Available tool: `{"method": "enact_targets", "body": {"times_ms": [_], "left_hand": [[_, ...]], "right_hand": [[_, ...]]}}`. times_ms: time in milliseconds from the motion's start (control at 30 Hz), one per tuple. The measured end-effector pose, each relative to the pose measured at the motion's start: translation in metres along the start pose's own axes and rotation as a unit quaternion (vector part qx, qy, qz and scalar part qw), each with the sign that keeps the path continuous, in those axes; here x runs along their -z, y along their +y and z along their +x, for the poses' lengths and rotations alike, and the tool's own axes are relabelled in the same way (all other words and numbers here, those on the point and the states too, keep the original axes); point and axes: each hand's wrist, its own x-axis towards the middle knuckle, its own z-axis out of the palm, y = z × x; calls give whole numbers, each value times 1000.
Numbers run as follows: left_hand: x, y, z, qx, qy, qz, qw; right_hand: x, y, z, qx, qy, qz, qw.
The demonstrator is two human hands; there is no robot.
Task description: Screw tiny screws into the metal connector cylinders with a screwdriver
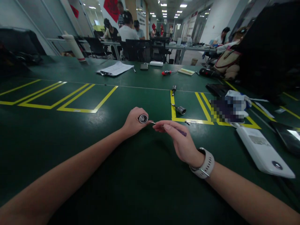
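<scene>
My left hand (pixel 135 120) is closed around a small metal cylinder (pixel 143 118), whose round open end faces me. Between the fingers of my right hand (pixel 180 139) is a thin screwdriver (pixel 183 132) with a dark purple handle. Its slim shaft points left and reaches the side of the cylinder near my left fingertips; whether the tip touches is too small to tell. Beyond my right hand lie a cup-shaped metal part with a thin stem (pixel 181 110) and a smaller metal part (pixel 173 88). A few tiny metal pieces (pixel 187 122) rest near the yellow tape.
Yellow tape outlines (pixel 77 110) mark the green table (pixel 105 193). A white power bank (pixel 264 151) lies at right, near a cloth bundle (pixel 246 103). Farther back are a red screwdriver (pixel 167 72), papers on a clipboard (pixel 116 68) and a white bottle (pixel 74 47). People sit at distant tables.
</scene>
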Motion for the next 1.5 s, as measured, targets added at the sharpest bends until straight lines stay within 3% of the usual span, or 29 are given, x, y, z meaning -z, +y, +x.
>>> {"method": "enact_targets", "body": {"times_ms": [200, 300, 400, 600, 700, 800, 933, 1000, 1067, 1167, 1233, 1333, 1433, 1500], "left_hand": [[-3, 3, -3, 61, -55, -126, 989], [-5, 8, -7, 45, -83, -93, 991], [-6, 12, -10, 12, -104, -39, 994], [-7, 16, -14, -40, -127, 34, 990], [-6, 16, -16, -45, -126, 29, 991], [-5, 17, -16, -26, -125, -3, 992], [-5, 19, -15, -12, -107, -37, 994], [-6, 18, -15, -13, -101, -30, 994], [-7, 16, -16, -17, -99, -4, 995], [-10, 14, -17, -34, -100, 54, 993], [-10, 14, -17, -52, -111, 82, 989], [-9, 15, -18, -68, -122, 89, 986], [-8, 16, -18, -71, -113, 67, 989], [-7, 16, -18, -71, -105, 43, 991]], "right_hand": [[-7, 11, 3, -11, -15, 4, 1000], [-8, 10, 0, -16, -9, -31, 999], [-10, 6, -4, 7, 1, -130, 992], [-13, -1, -11, 124, -25, -324, 938], [-11, 0, -9, 77, -12, -266, 961], [-6, 7, -3, -18, 19, -97, 995], [-2, 16, 1, -83, 43, 80, 992], [-3, 17, -1, -71, 49, 60, 995], [-6, 14, -5, -30, 49, -39, 998], [-11, 8, -12, 47, 21, -221, 974], [-12, 5, -14, 78, 2, -271, 959], [-10, 6, -12, 36, 2, -221, 975], [-5, 11, -5, -46, 26, -59, 997], [-3, 14, -1, -92, 45, 54, 993]]}}
